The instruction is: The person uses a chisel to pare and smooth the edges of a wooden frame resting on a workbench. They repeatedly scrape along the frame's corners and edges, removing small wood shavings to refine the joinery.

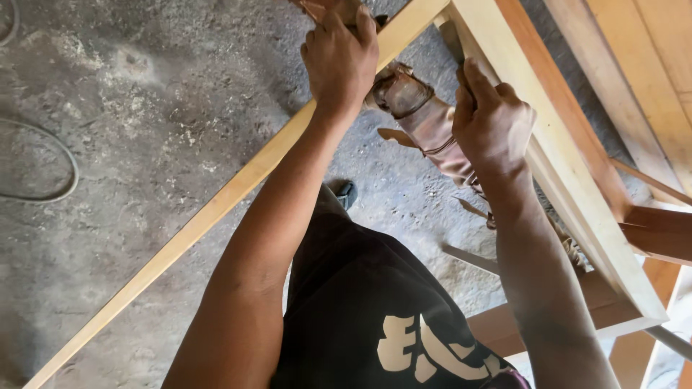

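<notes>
My left hand [340, 57] grips a long pale wooden rail [216, 209] near the frame's top corner, fingers curled over its far edge. That rail runs diagonally from the lower left up to the corner. My right hand [492, 124] clasps the frame's other pale rail [577, 194], which runs down to the right. Under and between my hands a dusty brown tool-like object [418, 119] shows, partly hidden by my right hand; what it is I cannot tell.
A dusty grey concrete floor [144, 108] with sawdust lies below. A thin cable [68, 162] loops at the left. More wooden boards [641, 65] lie at the upper right, and reddish-brown pieces [659, 234] at the right. My dark shirt fills the bottom centre.
</notes>
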